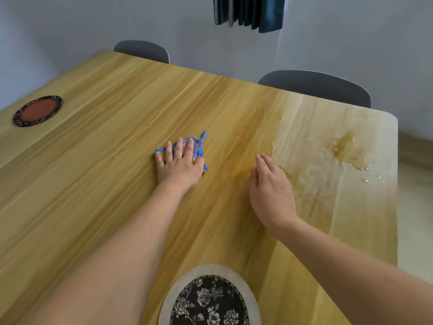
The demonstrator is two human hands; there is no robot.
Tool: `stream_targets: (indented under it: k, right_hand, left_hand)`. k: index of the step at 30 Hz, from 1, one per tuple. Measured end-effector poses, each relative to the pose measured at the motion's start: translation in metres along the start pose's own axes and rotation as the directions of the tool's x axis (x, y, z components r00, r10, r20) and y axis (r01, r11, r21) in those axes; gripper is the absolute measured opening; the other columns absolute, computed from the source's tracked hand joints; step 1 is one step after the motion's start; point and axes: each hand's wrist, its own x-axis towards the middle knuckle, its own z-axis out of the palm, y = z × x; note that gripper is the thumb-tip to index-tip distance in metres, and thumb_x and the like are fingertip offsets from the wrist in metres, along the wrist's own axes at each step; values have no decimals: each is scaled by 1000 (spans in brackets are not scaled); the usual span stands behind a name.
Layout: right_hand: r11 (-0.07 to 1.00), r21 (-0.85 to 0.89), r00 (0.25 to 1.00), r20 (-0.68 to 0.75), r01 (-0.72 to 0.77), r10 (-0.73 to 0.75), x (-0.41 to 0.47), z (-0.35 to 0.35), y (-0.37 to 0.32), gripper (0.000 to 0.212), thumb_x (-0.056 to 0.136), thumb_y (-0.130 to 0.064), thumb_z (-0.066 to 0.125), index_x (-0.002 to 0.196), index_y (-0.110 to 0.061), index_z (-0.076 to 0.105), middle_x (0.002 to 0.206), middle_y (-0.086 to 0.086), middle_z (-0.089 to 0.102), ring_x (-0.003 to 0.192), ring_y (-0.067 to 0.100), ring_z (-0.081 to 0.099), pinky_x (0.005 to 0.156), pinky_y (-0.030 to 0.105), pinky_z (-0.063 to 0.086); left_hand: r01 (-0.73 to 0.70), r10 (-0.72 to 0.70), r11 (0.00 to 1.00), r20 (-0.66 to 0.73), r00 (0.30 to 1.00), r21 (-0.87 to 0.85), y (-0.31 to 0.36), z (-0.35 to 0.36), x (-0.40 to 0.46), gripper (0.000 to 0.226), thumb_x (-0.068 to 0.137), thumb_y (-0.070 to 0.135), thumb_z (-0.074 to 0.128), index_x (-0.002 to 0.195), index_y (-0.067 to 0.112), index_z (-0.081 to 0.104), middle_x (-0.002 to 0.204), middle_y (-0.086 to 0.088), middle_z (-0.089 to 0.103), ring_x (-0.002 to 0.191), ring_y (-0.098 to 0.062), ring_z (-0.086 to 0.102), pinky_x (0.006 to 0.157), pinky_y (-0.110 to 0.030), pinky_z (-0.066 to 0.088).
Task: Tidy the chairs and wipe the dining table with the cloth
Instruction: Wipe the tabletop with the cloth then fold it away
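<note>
Head view looks down on a wooden tabletop (98, 174) with both bare arms reaching out over it. Left hand (179, 164) lies palm down near the middle of the tabletop, its fingers (178, 148) straight and spread, pressing flat on a blue-edged cloth (198, 146) bunched beneath them; the cloth's blue trim shows beyond the fingertips and at the hand's right side. Right hand (269, 191) is just to the right, apart from the cloth, its fingers held loosely together and nearly straight, gripping nothing; whether it touches the wood cannot be told. Farther right, a puddle of clear liquid (351, 158) and wet streaks glisten on the sunlit end of the tabletop. A round floral mat (208, 299) lies at the near edge between the arms, and a round red mat (37, 110) lies at the far left. Two dark grey chairs (316, 86) are tucked against the far side, only their backs showing. A dark blue curtain (249, 11) hangs at the top.
</note>
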Motion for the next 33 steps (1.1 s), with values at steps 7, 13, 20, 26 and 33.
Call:
stream_targets:
  k: [7,13,20,26,33]
  right_hand:
    - [974,-177,989,65,140,-130,62,-34,79,46,104,-28,29,145,-10,39,156,5,30,145,22,21,119,35,17]
    - [961,-215,981,116,175,-153,76,-22,104,48,104,-32,26,145,-12,40,156,3,30,146,20,19,120,38,11]
    - [958,-217,981,99,187,-169,79,-15,110,47,104,-29,26,145,-13,40,155,0,31,146,18,18,120,37,10]
    - [956,-226,980,117,185,-162,84,-11,113,47,102,-28,28,146,-14,41,155,0,31,147,17,18,120,37,11]
    - [955,-241,984,84,173,-157,84,-9,109,45,101,-27,32,142,-12,47,152,1,38,144,19,26,119,38,17]
  left_hand:
    - [-443,444,887,20,896,131,55,28,-52,64,92,52,14,152,41,-7,161,11,-12,148,-16,-17,118,-47,-11]
    - [-394,398,911,-5,918,123,18,22,-59,75,77,60,3,150,46,-3,161,16,-7,148,-10,-13,118,-39,-13]
    - [106,-104,994,-68,992,22,14,6,18,61,96,51,25,153,41,6,163,8,-1,149,-17,-6,119,-48,-6]
    - [57,-57,998,-42,997,-16,86,6,50,61,95,52,22,153,41,4,163,9,-3,149,-21,-10,117,-52,-9]
    - [-378,377,922,30,926,86,112,22,2,62,96,49,25,151,44,-4,162,12,-11,148,-16,-18,118,-47,-12]
